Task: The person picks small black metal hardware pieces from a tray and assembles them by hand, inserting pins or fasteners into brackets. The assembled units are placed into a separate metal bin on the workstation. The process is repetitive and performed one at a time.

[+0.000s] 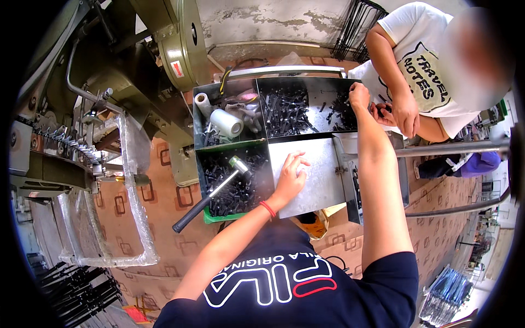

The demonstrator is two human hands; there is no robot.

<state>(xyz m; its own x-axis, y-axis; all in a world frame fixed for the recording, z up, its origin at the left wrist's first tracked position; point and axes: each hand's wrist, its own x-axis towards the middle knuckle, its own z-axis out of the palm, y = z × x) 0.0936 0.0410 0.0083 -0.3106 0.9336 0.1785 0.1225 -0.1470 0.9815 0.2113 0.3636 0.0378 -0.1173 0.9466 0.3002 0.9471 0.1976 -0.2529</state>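
Observation:
My left hand (292, 178) rests over a bare metal plate (317, 191) in the middle of the workbench. Its fingers are loosely bent and apart, with nothing seen in them. My right arm reaches far across to the right end of the back compartment, where my right hand (359, 96) has its fingers pinched together. What they hold, if anything, is too small to make out. Small black metal parts (287, 112) lie heaped in that compartment. More black parts (219, 169) fill the near left bin, and a hammer (221, 188) with a black grip lies across them.
A co-worker in a white shirt (407, 33) stands at the far right, hands close to my right hand. White rolls (226, 123) and gloves sit in the back left compartment. A green machine (183, 44) stands left. A metal rail (448, 148) runs off right.

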